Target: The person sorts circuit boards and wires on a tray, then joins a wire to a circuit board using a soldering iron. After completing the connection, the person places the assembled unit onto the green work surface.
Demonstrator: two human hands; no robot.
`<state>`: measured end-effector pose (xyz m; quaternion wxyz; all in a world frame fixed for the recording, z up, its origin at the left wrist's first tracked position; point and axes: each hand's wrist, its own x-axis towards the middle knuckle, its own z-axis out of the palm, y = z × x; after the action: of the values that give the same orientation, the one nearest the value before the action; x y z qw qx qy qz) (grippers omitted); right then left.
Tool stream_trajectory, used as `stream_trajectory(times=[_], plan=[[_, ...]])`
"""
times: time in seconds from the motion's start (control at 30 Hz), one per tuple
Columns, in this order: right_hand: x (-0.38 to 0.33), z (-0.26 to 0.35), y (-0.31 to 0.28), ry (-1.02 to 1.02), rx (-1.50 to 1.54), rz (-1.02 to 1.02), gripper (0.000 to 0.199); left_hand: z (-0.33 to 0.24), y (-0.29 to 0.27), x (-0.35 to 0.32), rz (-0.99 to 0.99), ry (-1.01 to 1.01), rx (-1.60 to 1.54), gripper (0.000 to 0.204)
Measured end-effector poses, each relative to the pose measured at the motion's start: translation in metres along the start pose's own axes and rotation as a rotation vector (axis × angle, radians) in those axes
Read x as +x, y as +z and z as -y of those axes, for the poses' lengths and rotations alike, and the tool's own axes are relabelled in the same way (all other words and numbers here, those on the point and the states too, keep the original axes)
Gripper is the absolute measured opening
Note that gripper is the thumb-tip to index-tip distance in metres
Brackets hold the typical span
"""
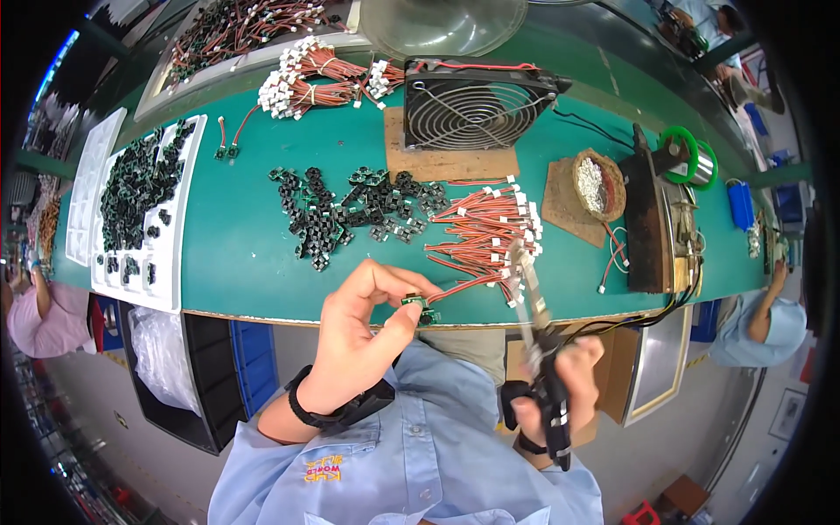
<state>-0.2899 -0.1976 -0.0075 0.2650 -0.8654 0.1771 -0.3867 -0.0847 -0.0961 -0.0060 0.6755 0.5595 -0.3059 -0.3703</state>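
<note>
My left hand (pixel 372 328) pinches a small green circuit board (pixel 418 308) between thumb and fingers, just over the table's near edge. Red and dark wires reach from beside that board toward a white plug; whether they are joined to it I cannot tell. A soldering iron (pixel 551 385) with a black handle is gripped in my right hand (pixel 573 385), its metal front pointing up and away, smeared by motion. Beyond the hands lie a spread of wire leads (pixel 481 227) with white plugs and a loose heap of small black-and-green boards (pixel 319 214).
A caged black fan (pixel 477 109) stands at the back on a brown board. To the right are a round dish (pixel 598 185) of silvery bits, a dark metal box (pixel 647 219) and a green-rimmed spool (pixel 691 157). White trays (pixel 191 210) of boards sit left. Bundled leads (pixel 315 79) lie behind.
</note>
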Motion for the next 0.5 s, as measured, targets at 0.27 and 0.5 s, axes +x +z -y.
stream_trajectory(times=[0.27, 0.5], plan=[[0.001, 0.014, 0.004, -0.02, 0.121, 0.14, 0.035, 0.0, -0.004, 0.007, -0.045, 0.0, 0.015, 0.012], [0.002, 0.014, 0.007, -0.006, 0.143, 0.144, 0.035, 0.0, -0.004, 0.005, -0.018, 0.009, 0.058, 0.013]])
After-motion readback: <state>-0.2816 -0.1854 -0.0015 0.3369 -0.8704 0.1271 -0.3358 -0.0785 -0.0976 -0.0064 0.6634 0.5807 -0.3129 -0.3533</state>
